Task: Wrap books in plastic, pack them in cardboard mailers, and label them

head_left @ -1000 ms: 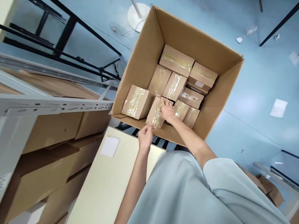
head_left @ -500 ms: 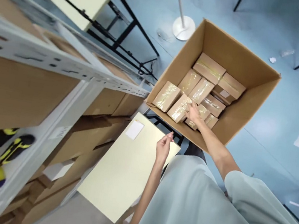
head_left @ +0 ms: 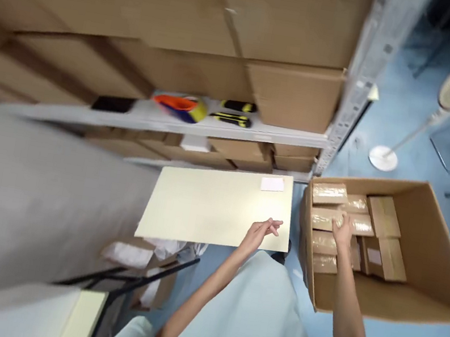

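Note:
My right hand (head_left: 342, 233) reaches down into a large open carton (head_left: 445, 266) at the right. Its thumb and fingers are apart over a small tape-wrapped cardboard box (head_left: 320, 219) and appear to touch its top; I see no closed grip. Several similar boxes lie around it, among them a taped box (head_left: 330, 193) in the corner and a box with a white label (head_left: 374, 257). My left hand (head_left: 259, 234) hangs over the right end of a pale yellow tabletop (head_left: 210, 206), fingers loosely stretched out, holding nothing.
A metal shelf (head_left: 282, 136) with large cartons (head_left: 291, 96) runs along the far side. On it lie yellow-and-black tools (head_left: 231, 119) and an orange, yellow and blue item (head_left: 181, 105). A white paper (head_left: 272, 184) is on the tabletop. A white pedestal fan (head_left: 383, 158) stands behind the carton.
My view has swung left toward the shelf, so the carton now appears at the right. My right hand stays among the small boxes. My left hand's fingers have loosened from a pinch.

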The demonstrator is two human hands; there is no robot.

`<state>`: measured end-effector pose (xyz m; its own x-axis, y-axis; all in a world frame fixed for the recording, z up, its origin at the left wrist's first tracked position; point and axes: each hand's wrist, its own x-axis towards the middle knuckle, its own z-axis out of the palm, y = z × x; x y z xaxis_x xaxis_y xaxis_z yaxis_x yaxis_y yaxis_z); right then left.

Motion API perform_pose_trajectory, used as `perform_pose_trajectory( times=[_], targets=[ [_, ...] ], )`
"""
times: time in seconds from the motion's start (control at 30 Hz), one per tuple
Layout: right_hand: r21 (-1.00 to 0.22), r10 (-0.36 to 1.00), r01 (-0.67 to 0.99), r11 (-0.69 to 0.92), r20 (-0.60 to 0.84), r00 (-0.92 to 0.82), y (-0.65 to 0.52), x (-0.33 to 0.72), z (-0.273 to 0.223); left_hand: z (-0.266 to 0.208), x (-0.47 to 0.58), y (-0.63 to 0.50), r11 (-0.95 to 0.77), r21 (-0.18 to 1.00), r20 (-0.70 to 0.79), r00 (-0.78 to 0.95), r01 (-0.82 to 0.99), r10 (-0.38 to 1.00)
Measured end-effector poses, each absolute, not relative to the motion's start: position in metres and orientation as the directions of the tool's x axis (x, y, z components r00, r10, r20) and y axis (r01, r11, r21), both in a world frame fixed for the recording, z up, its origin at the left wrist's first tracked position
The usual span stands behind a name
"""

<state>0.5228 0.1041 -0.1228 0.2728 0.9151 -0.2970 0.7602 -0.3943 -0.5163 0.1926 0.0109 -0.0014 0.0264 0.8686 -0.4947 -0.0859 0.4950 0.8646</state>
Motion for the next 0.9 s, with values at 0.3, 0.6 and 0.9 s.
perform_pose_trajectory(
  times=[0.3, 0.6, 0.9],
  targets=[
    [-0.807, 0.981, 0.564, 0.176, 0.19, -0.035, 0.006, 0.333, -0.021, 0.059, 0.08, -0.119, 0.113, 0.933, -0.212, -0.268, -0.343, 0.94],
    [-0.898, 0.653, 0.18, 0.4, 0.141, -0.744, -0.195, 0.046, 0.055, 0.084, -0.063, -0.336, -0.236, 0.957, 0.016, -0.78, -0.169, 0.625],
    [-0.848, 0.037, -0.069, 0.526, 0.104, -0.994, -0.341, -0.115, 0.066, 0.079, -0.105, -0.546, -0.423, 0.906, -0.02, -0.999, 0.002, -0.048]
  ],
)
